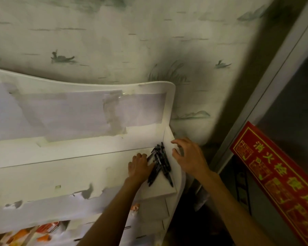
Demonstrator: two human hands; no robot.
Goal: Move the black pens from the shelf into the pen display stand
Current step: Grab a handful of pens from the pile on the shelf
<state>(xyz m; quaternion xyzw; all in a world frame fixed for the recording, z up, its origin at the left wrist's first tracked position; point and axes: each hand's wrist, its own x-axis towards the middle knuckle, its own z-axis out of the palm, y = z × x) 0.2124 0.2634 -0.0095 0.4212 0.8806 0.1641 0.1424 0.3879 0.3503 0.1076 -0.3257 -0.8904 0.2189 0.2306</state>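
A bundle of several black pens (160,164) lies slanted in the right end corner of a white stepped display stand (78,157), against its side panel. My left hand (140,166) rests with fingers curled against the left side of the pen bundle, touching it. Whether it grips them I cannot tell. My right hand (189,158) hovers just right of the pens at the stand's side panel, fingers spread and holding nothing.
The stand leans against a wall with pale ink-landscape wallpaper (132,41). Grey taped paper patches (89,114) cover its back panel. A red sign with yellow characters (277,176) stands to the right beside a metal door frame (267,96). Orange packets (43,229) sit lower left.
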